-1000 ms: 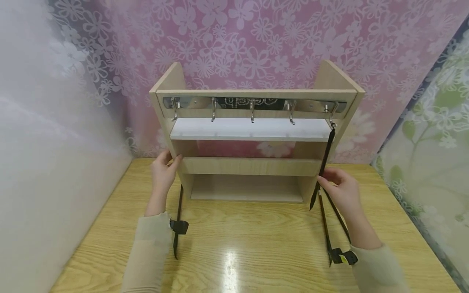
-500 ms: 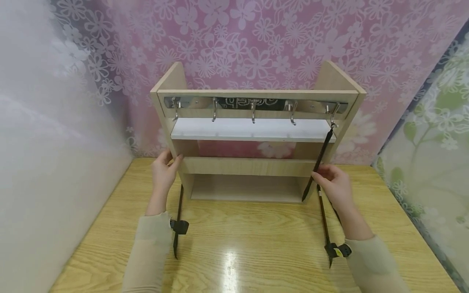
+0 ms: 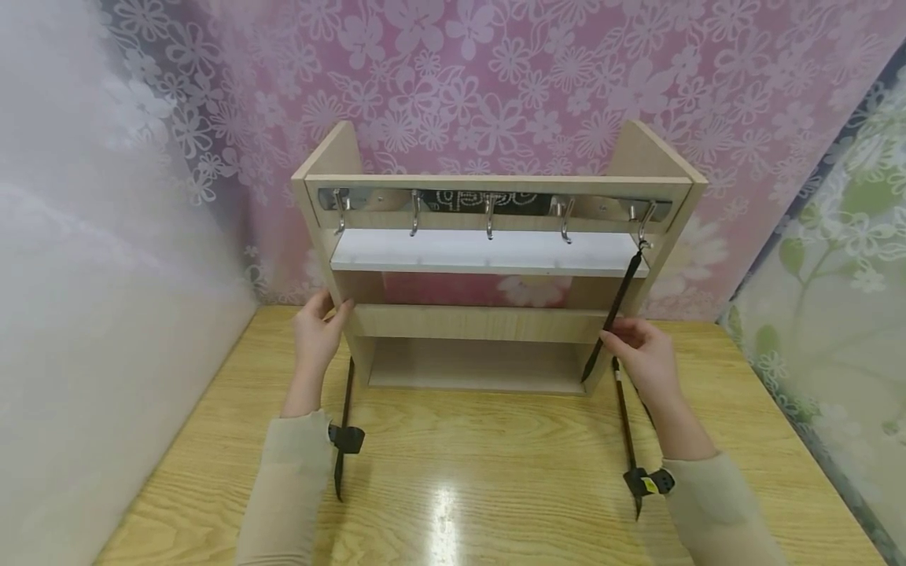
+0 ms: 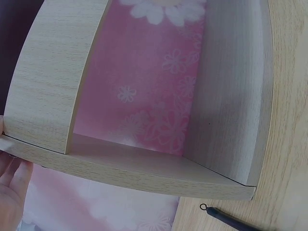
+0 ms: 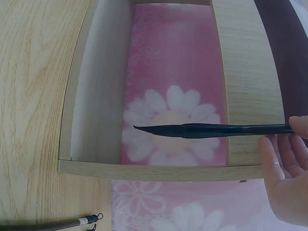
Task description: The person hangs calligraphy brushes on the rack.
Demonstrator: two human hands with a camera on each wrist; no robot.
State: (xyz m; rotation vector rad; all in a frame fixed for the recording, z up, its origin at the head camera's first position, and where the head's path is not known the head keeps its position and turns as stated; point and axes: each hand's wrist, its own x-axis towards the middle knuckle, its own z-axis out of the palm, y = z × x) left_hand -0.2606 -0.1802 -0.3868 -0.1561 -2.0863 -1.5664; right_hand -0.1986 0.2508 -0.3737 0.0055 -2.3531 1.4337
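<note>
A black calligraphy brush (image 3: 617,303) hangs by its top loop at the rightmost hook (image 3: 646,220) of a wooden shelf (image 3: 488,324). My right hand (image 3: 646,355) pinches its handle between thumb and fingers, tilting the tip inward to the left. In the right wrist view the dark brush (image 5: 192,130) crosses the shelf's opening, its pointed tip free. My left hand (image 3: 317,330) grips the shelf's left side panel, thumb at the front; part of its fingers is hidden behind the panel. The left wrist view shows only a bit of the left hand (image 4: 12,187).
Several metal hooks line a shiny rail (image 3: 453,200) along the shelf's upper front. One brush (image 3: 344,424) lies on the wooden table (image 3: 453,456) at left. To the right lies another brush (image 3: 626,424), with a further dark one partly hidden by my right arm. Patterned walls stand behind and beside.
My right hand has moved left with the hanging brush, swinging its tip inward toward the shelf; during the last half second it barely moves. My left hand stays on the panel.
</note>
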